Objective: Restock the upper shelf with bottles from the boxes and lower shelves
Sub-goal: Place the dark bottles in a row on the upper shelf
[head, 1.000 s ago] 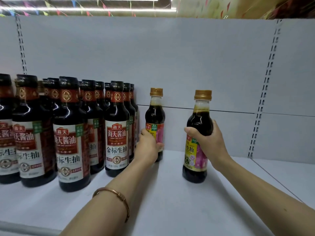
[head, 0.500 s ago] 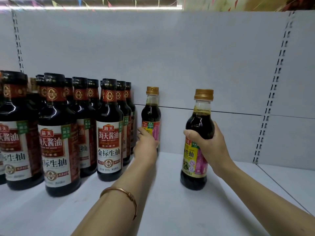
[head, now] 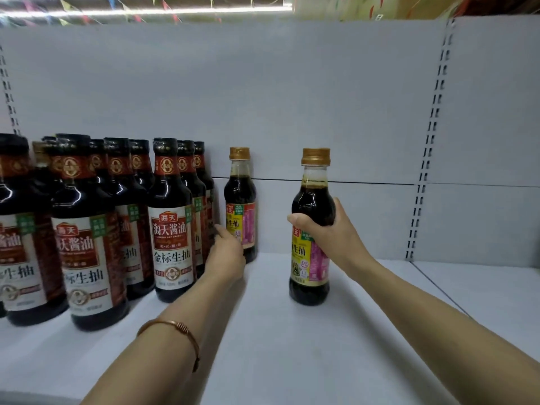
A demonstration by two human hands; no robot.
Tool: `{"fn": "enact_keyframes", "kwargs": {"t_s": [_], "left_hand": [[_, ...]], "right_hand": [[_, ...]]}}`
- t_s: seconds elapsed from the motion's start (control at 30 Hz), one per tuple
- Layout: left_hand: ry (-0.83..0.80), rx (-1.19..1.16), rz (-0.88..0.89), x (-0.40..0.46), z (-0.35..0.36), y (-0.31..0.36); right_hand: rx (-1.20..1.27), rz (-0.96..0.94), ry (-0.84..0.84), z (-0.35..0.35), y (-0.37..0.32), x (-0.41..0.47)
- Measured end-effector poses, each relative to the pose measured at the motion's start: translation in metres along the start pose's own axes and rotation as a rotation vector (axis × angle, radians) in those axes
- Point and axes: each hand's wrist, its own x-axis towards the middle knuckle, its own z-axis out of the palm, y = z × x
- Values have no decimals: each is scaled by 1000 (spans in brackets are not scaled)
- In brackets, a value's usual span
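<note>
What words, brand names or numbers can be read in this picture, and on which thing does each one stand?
"海天": red badge on the large dark bottle, front row.
"海天酱油": red panel of the same label.
"金标生抽": white part of the same label.
"生抽": yellow label of the small bottle that the right hand holds.
"天": red corner on the rear small bottle, touched by the left hand.
Fine print and neck seals: too blurred.
</note>
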Motion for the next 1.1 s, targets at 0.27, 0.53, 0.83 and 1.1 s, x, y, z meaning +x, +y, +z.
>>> {"fn": "enact_keyframes", "kwargs": {"t_s": [0.27, 0.53, 0.83, 1.1], "left_hand": [[-231, -10, 257, -56, -17, 5], [-234, -402, 297, -91, -36, -1], [-51, -222, 125, -74, -39, -8], [12, -199, 95, -62, -34, -10]], "right_hand": [[-140, 111, -25, -10, -21, -12], [82, 94, -222, 29, -37, -28], [-97, 38, -359, 48, -46, 0], [-124, -18, -244, 63, -36, 19]]}}
